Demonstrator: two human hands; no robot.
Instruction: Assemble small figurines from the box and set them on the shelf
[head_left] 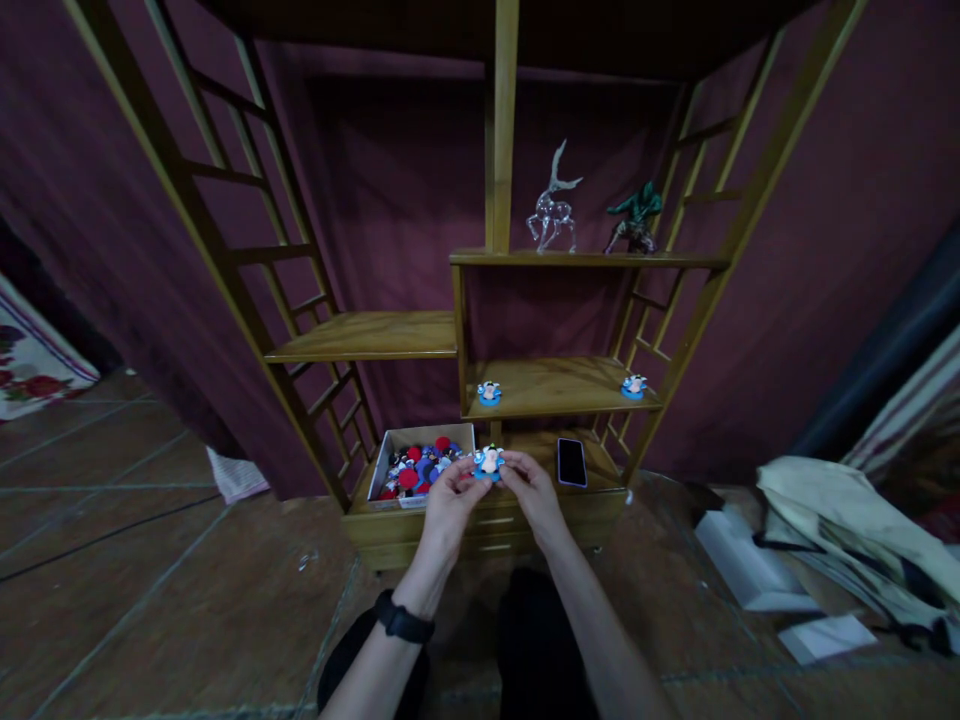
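Between my two hands is a small figurine [490, 462], white and pink with a blue base. My left hand [452, 497] pinches its left side, and my right hand [531, 487] pinches its right side. It is held up in front of the wooden shelf unit's lower edge. Two similar figurines stand on the middle right shelf: one figurine [489, 393] near its left end, another figurine [634, 386] near its right end. Left of my hands, an open box [381, 470] holds many small red, blue and white pieces.
A phone [571, 462] lies on the bottom shelf, right of my hands. On the upper shelf [592, 260] stand a clear deer figure [553, 205] and a dark green figure [636, 215]. A white box [754, 565] and pale cloth [847, 520] lie on the floor at right.
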